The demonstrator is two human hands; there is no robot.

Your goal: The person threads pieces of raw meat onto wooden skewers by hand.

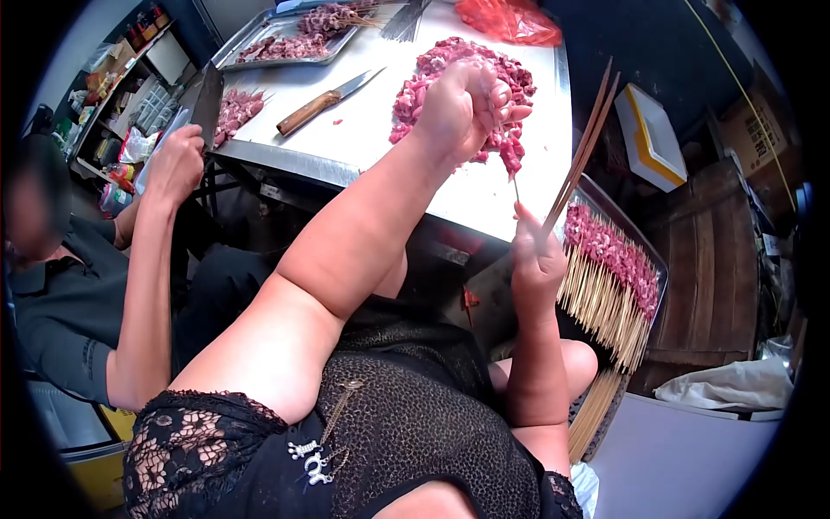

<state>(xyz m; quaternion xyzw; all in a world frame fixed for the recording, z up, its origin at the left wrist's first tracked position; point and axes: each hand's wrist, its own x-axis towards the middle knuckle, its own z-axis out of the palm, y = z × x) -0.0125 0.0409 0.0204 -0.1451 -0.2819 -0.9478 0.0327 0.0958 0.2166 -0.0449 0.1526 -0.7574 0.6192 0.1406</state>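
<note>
My left hand (pixel 467 108) is over the pile of cut raw meat (pixel 424 82) on the white tabletop. Its fingers are curled closed; whatever they grip is hidden. Lower right, my right hand (pixel 538 259) pinches a thin wooden skewer (pixel 517 189) with pieces of raw meat (pixel 510 160) on its upper end, by the pile's near edge. The same hand also holds several bare skewers (pixel 588 143), pointing up and slightly blurred. Below it to the right, a metal tray (pixel 661 285) holds rows of meat skewers (pixel 609 268), wooden ends toward me.
A wooden-handled knife (pixel 316 111) lies left of the pile, near finished skewers (pixel 238 112). Behind are a metal tray (pixel 333 59) of meat and a red plastic bag (pixel 510 22). At left, a co-worker's hand (pixel 177 160) is raised beside the table edge.
</note>
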